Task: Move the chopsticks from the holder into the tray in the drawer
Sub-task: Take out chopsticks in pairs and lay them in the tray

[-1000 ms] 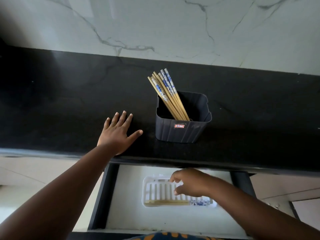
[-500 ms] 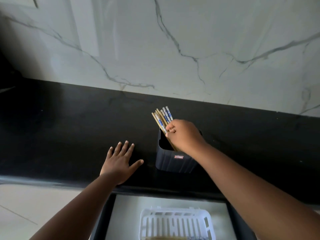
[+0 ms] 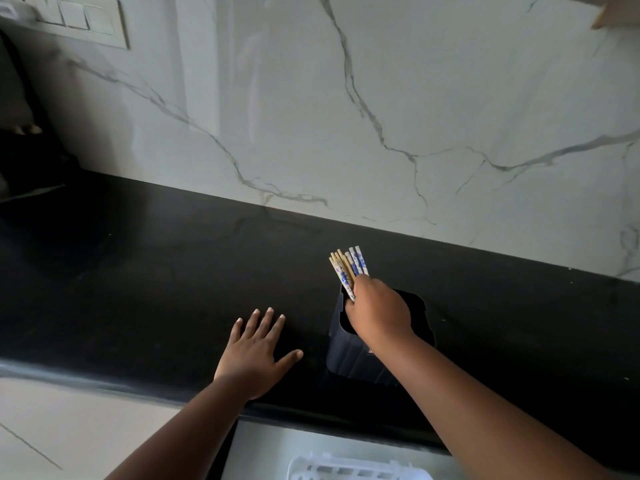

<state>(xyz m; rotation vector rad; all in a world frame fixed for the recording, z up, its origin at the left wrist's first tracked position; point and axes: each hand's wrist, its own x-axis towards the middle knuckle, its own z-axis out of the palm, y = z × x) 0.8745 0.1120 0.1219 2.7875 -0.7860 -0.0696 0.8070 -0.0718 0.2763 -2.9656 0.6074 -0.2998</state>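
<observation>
A dark plastic holder (image 3: pixel 349 355) stands on the black counter near its front edge. Several bamboo chopsticks (image 3: pixel 348 265) with blue-and-white tops lean out of its left side. My right hand (image 3: pixel 377 311) is over the holder's mouth, fingers closed around the chopsticks just below their tops. My left hand (image 3: pixel 254 353) lies flat on the counter to the left of the holder, fingers spread, holding nothing. The white slotted tray (image 3: pixel 332 467) sits in the open drawer below the counter; only its far edge shows at the bottom of the view.
The black counter (image 3: pixel 156 271) runs left to right in front of a white marble wall (image 3: pixel 381 116). A switch plate (image 3: pixel 72 20) is on the wall at top left. A dark object (image 3: pixel 20 157) stands at the far left.
My right hand rose from the tray in the drawer to the holder and closed on the chopsticks. The view tilted upward, so the drawer slid toward the bottom. My left hand stayed flat.
</observation>
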